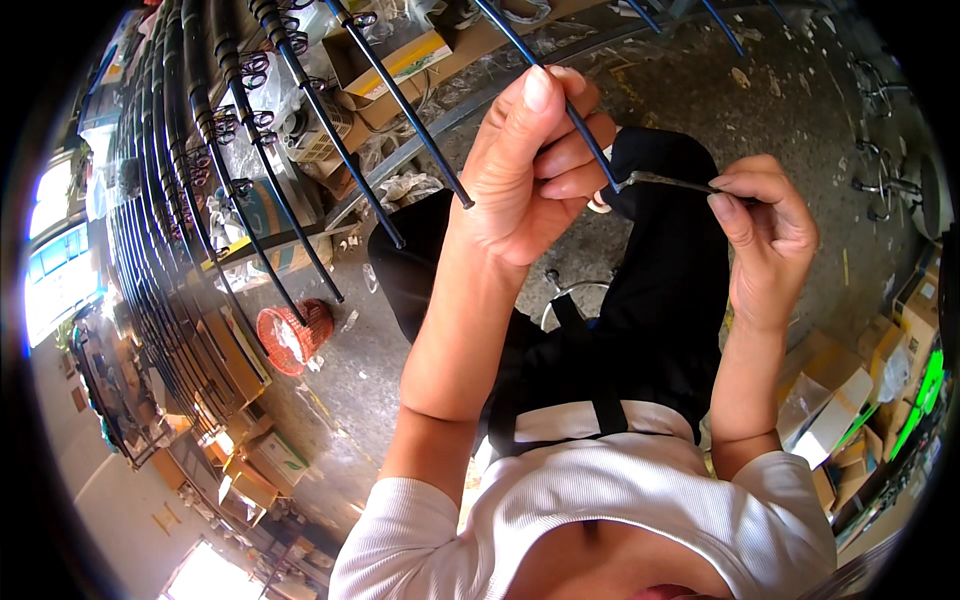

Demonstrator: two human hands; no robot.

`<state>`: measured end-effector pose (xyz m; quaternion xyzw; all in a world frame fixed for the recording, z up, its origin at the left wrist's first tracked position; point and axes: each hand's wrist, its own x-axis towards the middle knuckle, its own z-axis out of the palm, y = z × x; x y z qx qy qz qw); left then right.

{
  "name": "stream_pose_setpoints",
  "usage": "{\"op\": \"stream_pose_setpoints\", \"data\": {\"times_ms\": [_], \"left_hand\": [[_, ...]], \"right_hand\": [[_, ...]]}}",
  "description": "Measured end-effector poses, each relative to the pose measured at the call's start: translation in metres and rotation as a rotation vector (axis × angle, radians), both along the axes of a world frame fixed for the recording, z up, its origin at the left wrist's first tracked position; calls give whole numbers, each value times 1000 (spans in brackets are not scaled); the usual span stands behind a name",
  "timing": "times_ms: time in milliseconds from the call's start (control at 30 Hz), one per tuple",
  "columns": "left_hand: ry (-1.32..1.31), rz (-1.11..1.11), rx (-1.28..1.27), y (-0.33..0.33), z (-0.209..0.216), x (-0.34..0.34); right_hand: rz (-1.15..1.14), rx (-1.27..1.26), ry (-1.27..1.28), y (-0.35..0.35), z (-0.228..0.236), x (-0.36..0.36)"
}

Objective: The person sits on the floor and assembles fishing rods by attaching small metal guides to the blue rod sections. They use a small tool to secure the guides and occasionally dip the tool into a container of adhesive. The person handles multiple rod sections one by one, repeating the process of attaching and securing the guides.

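Observation:
My left hand [525,165] is closed around a thin dark blue rod [540,68] that runs up and to the left out of the fist. My right hand [765,230] pinches a small grey metal tool [665,182] whose tip meets the rod's lower end just right of my left fingers. Both hands are raised above my lap, over black trousers [650,330] and a white ribbed top.
Many dark rods [190,110] with ring guides lean in a row along the left. Two more thin rods [400,100] cross the upper middle. A red mesh basket [292,338] stands on the concrete floor. Cardboard boxes [840,400] lie at right and upper left.

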<state>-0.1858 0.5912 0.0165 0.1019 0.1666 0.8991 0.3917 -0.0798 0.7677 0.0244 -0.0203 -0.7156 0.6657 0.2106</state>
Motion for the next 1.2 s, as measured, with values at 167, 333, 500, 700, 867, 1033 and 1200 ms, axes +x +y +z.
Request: {"op": "stream_pose_setpoints", "data": {"times_ms": [167, 333, 500, 700, 867, 1033, 1200], "left_hand": [[-5, -2, -3, -1, -1, 0], [3, -14, 23, -2, 0, -1], [12, -33, 43, -4, -3, -3], [19, -52, 48, -5, -2, -5], [-49, -41, 97, -4, -3, -9], [-95, 14, 122, -3, -4, -17], [-269, 70, 136, 12, -5, -23]], "right_hand": [[13, -6, 1, -1, -2, 0], [9, -10, -9, -3, -3, 0], [2, 29, -19, -3, -5, 0], [-62, 25, -90, -1, -14, -1], [-89, -140, -102, 9, -15, -3], [-103, -247, -96, 16, -13, -8], [-85, -291, -62, 14, -8, -19]]}}
